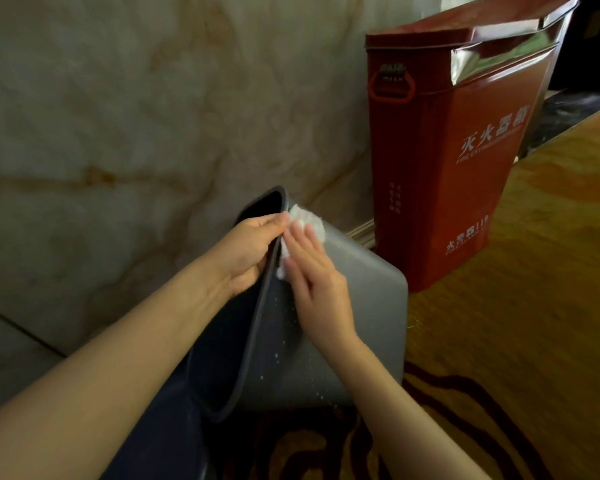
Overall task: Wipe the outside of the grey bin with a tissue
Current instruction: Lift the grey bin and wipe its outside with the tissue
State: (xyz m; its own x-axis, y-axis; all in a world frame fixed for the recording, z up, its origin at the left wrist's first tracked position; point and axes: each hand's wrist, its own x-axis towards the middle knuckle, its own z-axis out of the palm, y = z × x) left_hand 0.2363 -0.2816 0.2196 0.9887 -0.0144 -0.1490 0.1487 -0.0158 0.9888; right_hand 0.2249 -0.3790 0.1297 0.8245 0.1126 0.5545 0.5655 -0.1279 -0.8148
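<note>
Grey bin [364, 306] tipped on its side over patterned carpet [534, 306], open mouth turned toward the left hand [246, 251], flat outer wall facing up under the right hand [317, 285]. Left fingers curled closed over the dark rim, thumb outside, fingertips hidden inside the mouth. Right fingers stretched nearly flat, pressing a crumpled white tissue [309, 221] against the outer wall just beside the rim; tissue bulging out past the right fingertips [298, 233]. Small white flecks scattered on the grey wall below the right palm. Beyond the right fingertips, standing upright on the carpet near the bin's base, a red fire extinguisher box [454, 168]. Past the left fingers, a marble wall [136, 116].
</note>
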